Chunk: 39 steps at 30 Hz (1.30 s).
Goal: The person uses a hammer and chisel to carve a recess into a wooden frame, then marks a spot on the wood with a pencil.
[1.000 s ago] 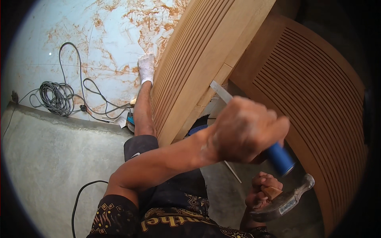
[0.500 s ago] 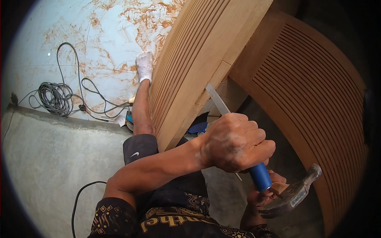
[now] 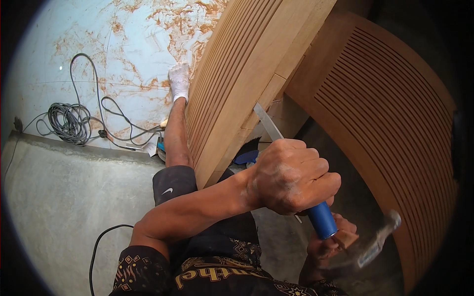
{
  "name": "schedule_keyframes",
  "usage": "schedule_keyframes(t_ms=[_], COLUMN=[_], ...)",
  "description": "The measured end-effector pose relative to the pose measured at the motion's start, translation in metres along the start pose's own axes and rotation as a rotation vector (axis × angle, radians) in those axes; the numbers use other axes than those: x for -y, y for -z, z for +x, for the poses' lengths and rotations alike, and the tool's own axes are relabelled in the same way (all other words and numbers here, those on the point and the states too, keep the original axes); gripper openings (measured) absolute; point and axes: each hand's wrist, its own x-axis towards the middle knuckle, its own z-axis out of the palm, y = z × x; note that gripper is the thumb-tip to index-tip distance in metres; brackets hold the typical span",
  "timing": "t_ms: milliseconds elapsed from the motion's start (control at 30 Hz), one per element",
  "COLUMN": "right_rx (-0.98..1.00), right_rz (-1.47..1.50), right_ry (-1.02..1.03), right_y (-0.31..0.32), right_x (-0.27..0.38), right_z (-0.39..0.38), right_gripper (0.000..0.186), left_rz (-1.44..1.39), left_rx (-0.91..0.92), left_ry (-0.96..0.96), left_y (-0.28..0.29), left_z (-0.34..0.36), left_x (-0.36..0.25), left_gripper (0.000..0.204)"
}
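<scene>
Left hand (image 3: 298, 177) encloses chisel (image 3: 322, 221); hammer (image 3: 376, 245), blurred, apparently in right hand (image 3: 320, 248).

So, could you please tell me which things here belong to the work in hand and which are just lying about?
In use:
blue-handled chisel, in the left hand
hammer, in the right hand
near slatted panel, at the chisel's tip

Lying about, it seems:
coiled cable
second slatted panel

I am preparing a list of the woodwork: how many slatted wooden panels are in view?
2: the lighter panel, right of the outstretched leg, with the chisel at its edge; the darker panel, at the picture's right. Others may be hidden in the dark border.
</scene>
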Motion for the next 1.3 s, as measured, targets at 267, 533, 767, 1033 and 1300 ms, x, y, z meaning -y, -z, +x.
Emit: schedule_keyframes(t_ms=[267, 533, 767, 1033, 1300], right_rx=[0.362, 0.254, 0.230, 0.274, 0.307], right_rz=[-0.272, -0.128, -0.044, -0.046, -0.057], right_ry=[-0.310, 0.038, 0.078, 0.088, 0.128], right_y=[0.029, 0.009, 0.004, 0.014, -0.001], right_x=[0.015, -0.013, -0.011, -0.016, -0.017], right_z=[-0.010, 0.002, 0.006, -0.004, 0.007], right_gripper=[0.068, 0.031, 0.040, 0.039, 0.032], left_rz=[0.054, 0.010, 0.035, 0.023, 0.026], left_rx=[-0.001, 0.001, 0.037, 0.038, 0.071], left_ry=[0.001, -0.010, -0.023, -0.030, -0.050], left_y=[0.005, 0.002, 0.005, 0.007, 0.007], left_z=[-0.002, -0.003, -0.003, -0.002, -0.014], left_x=[0.002, 0.002, 0.002, 0.003, 0.001], left_gripper=[0.033, 0.031, 0.031, 0.031, 0.031])
